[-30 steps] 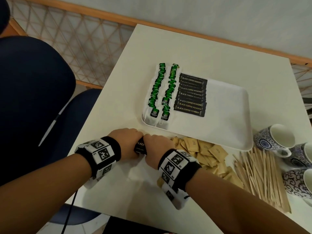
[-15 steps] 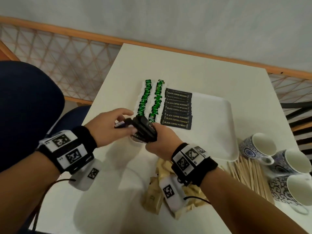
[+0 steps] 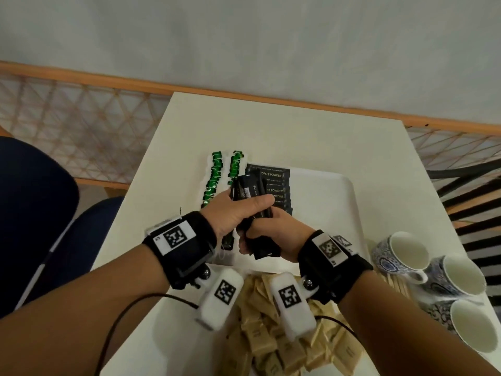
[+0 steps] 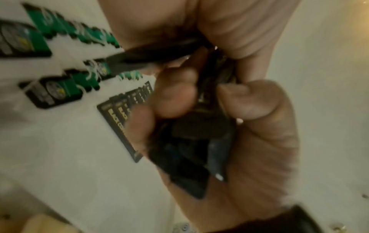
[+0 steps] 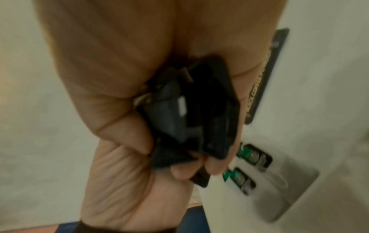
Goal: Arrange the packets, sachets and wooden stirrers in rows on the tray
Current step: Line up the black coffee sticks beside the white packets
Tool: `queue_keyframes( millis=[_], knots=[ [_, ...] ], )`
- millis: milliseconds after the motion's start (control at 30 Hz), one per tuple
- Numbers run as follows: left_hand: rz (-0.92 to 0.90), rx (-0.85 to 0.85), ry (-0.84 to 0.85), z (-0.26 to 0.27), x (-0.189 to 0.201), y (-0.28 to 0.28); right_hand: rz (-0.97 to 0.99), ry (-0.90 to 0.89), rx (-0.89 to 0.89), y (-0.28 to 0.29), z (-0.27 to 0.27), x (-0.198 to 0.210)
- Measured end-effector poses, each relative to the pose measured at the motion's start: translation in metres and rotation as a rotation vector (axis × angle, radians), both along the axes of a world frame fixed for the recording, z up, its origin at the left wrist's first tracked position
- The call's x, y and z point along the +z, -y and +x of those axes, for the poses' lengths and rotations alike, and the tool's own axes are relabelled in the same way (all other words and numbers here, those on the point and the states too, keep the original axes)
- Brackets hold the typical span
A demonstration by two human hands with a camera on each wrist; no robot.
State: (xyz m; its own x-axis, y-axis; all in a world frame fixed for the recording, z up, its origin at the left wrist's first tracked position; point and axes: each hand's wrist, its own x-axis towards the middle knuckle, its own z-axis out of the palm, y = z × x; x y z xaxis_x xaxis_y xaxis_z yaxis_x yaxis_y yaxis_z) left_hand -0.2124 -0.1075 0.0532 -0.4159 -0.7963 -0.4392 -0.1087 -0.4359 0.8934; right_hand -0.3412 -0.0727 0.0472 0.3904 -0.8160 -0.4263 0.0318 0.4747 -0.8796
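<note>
Gripping one loose bundle of black sachets (image 3: 250, 189) between them, both hands hang over the tray (image 3: 341, 213): the left hand (image 3: 233, 210) curls round the top, the right hand (image 3: 273, 234) round the bottom, fingers (image 4: 173, 94) wrapped tight. The sachets fan unevenly, so one could likely slip out and knock the coffee row (image 3: 276, 191) or tea-bag rows (image 3: 217, 172) lying directly below askew. Sugar packets (image 3: 271, 335) and stirrers (image 3: 395, 283) wait on the table (image 3: 271, 126), nearer the person.

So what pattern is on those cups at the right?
The cups are white with a blue ornamental pattern outside, seen best in the head view.
</note>
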Motion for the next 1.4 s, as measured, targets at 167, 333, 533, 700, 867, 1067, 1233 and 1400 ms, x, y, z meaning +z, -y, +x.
queue_keyframes(
  millis=[167, 333, 533, 700, 867, 1067, 1233, 1400],
  knots=[
    [0.219, 0.119, -0.182, -0.007, -0.007, 0.012, -0.004, -0.247, 0.069, 0.011, -0.022, -0.012],
    [0.288, 0.218, -0.199, -0.004, -0.017, 0.025, -0.059, -0.263, -0.192, 0.014, -0.039, -0.024],
    [0.253, 0.226, -0.113, -0.006, -0.02, 0.03, -0.053, -0.258, -0.2, 0.018, -0.048, -0.026],
    [0.218, 0.287, -0.083, -0.002, -0.019, 0.036, -0.03, -0.151, -0.338, 0.019, -0.053, -0.031],
    [0.255, 0.33, -0.093, 0.003, -0.022, 0.039, -0.075, -0.139, -0.4, 0.02, -0.062, -0.035],
    [0.307, 0.287, -0.169, 0.002, -0.021, 0.035, -0.243, -0.12, -0.486, 0.021, -0.056, -0.035],
    [0.337, 0.261, -0.196, 0.009, -0.015, 0.032, -0.445, -0.263, -0.385, 0.015, -0.053, -0.04],
    [0.315, 0.278, -0.098, 0.016, -0.017, 0.031, -0.439, -0.272, -0.338, 0.009, -0.052, -0.034]
  ],
)
